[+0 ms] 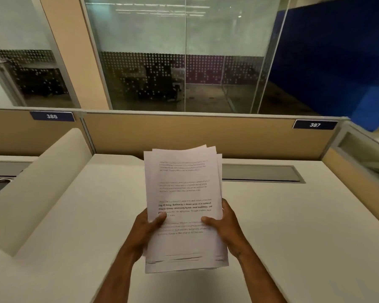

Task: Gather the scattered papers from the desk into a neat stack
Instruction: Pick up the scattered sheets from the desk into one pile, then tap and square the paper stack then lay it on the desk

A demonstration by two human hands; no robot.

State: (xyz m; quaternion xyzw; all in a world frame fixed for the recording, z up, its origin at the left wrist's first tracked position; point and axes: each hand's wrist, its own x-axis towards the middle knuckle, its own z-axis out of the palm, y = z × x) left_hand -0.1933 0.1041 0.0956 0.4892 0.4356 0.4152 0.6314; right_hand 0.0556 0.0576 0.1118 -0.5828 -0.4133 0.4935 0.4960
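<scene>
paper stack in both hands, above desk

A sheaf of white printed paper sheets stands nearly upright, its long side running away from the viewer, the top leaning toward the far partition. The front sheet carries several short blocks of black text, one partly in bold. The sheets are not squared: offset corners fan out at the upper right edge, and staggered bottom edges show as thin dark lines near the lower end.
</scene>
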